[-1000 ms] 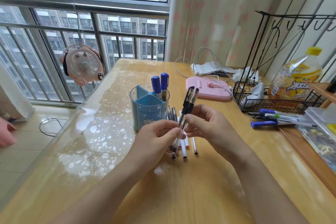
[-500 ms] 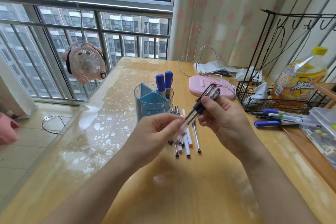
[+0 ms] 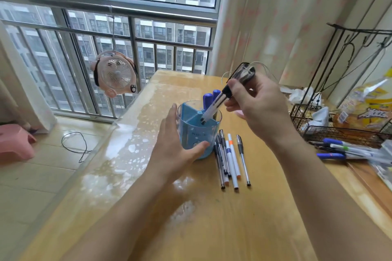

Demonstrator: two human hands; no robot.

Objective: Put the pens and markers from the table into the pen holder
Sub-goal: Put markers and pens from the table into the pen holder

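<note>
A blue translucent pen holder (image 3: 192, 131) with dividers stands mid-table, two blue-capped markers (image 3: 211, 98) upright in its far compartment. My right hand (image 3: 257, 104) grips a small bundle of black-capped pens (image 3: 220, 99), tilted, their tips dipping into the holder's right compartment. My left hand (image 3: 176, 148) wraps the holder's left and front side, thumb on its front wall. Several pens and markers (image 3: 230, 159) lie side by side on the table just right of the holder.
More pens and markers (image 3: 343, 150) lie at the table's right edge beside a black wire basket (image 3: 331, 131). A yellow snack bag (image 3: 367, 108) sits behind it. A small pink fan (image 3: 115, 74) hangs on the window rail at left.
My right hand carried the pen bundle up and over to the holder, tips now inside. My left hand let go of the pens and moved onto the holder's side.
</note>
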